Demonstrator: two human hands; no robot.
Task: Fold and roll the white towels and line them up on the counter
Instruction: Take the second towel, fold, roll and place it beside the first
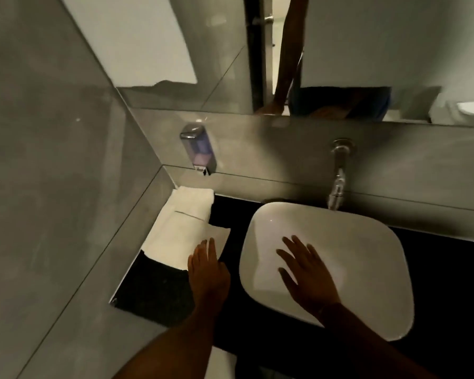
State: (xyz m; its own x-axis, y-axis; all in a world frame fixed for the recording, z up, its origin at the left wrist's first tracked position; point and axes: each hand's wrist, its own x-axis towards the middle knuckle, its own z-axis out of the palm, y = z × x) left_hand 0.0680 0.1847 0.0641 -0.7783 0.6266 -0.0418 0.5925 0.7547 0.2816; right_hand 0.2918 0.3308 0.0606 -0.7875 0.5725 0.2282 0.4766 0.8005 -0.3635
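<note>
White towels [181, 228] lie folded flat on the black counter [159, 291], in the left corner against the grey wall. A further folded towel [193, 196] lies behind them, close to the back wall. My left hand [207, 272] rests flat with its fingertips on the near right corner of the front towel, fingers together, holding nothing. Over the white basin [367, 242] hovers my right hand [304, 272], fingers spread and empty.
A wall tap [338, 173] juts out over the basin's back edge. A soap dispenser [199, 150] hangs on the back wall above the towels. A mirror [340, 50] runs above. Something white [220, 362] shows below the counter's front edge.
</note>
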